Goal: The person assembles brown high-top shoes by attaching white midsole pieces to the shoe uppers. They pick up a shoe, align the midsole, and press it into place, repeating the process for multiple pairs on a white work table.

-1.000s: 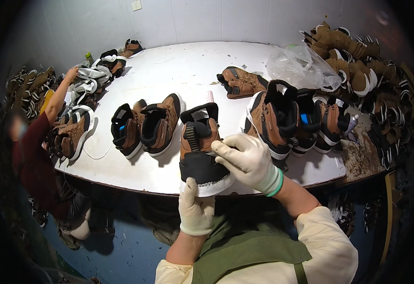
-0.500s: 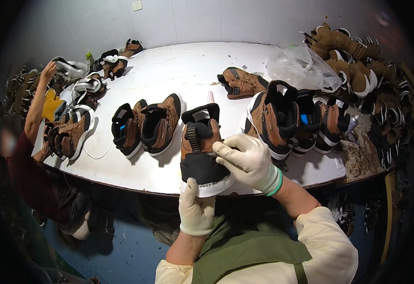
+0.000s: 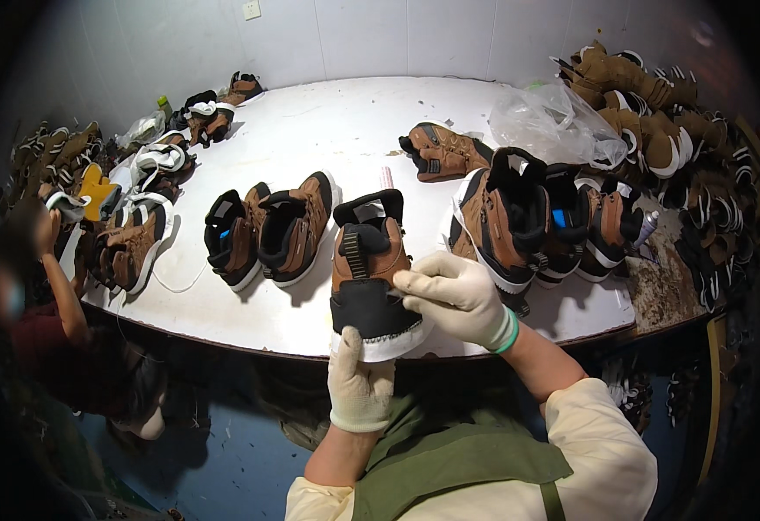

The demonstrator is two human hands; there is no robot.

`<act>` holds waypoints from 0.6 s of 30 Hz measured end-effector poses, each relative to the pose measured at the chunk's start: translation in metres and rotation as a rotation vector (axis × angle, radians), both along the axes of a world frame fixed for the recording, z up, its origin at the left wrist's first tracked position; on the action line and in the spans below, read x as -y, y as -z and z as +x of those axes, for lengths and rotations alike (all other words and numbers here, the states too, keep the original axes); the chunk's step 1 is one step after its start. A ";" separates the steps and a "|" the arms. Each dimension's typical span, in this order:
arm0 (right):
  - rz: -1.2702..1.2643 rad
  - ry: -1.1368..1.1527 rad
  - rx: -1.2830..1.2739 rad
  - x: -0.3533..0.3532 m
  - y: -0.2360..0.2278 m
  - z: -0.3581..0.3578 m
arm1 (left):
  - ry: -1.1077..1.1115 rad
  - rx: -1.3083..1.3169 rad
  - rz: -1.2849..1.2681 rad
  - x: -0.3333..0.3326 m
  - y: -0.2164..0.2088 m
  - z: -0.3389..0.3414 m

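A brown and black high-top shoe (image 3: 368, 286) with a white sole is held heel toward me at the table's near edge. My left hand (image 3: 360, 382), in a pale knit glove, grips the sole from below, its thumb up against the heel. The glove of my right hand (image 3: 458, 297) has a green cuff. Its thumb and forefinger are pinched together beside the shoe's right side, at the seam between the brown and black parts. Whatever is in that pinch is too small to make out. The fingers under the sole are hidden.
A pair of similar shoes (image 3: 271, 230) stands left on the white table (image 3: 328, 122). Several more shoes (image 3: 519, 221) stand to the right. A clear plastic bag (image 3: 554, 122) lies beside heaped brown shoes (image 3: 645, 104). At far left, a co-worker's arm (image 3: 66, 295) handles a shoe.
My right fingertips have shifted very slightly along the shoe's side; the held shoe stays put. The co-worker's raised arm has come down toward the left, leaving a clear bag behind on the pile.
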State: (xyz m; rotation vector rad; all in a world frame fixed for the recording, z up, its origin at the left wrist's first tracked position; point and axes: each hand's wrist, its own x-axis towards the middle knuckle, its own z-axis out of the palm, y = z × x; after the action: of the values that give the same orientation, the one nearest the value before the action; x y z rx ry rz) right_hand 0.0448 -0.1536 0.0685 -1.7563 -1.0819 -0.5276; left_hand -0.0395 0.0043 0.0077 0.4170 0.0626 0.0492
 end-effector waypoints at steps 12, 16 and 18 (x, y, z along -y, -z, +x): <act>-0.065 0.179 0.041 0.000 0.002 -0.001 | -0.002 0.017 0.017 0.001 -0.002 0.001; -0.111 0.267 0.190 -0.007 -0.003 0.000 | 0.011 0.025 0.038 0.003 -0.006 0.000; -0.144 0.297 0.236 -0.010 -0.005 0.000 | 0.011 0.025 0.063 0.004 -0.007 -0.001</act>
State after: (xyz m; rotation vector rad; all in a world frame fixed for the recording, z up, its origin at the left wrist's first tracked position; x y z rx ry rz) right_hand 0.0450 -0.1437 0.0738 -2.0348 -1.0446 -0.8761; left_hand -0.0408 0.0003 0.0146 0.4792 0.0337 0.0453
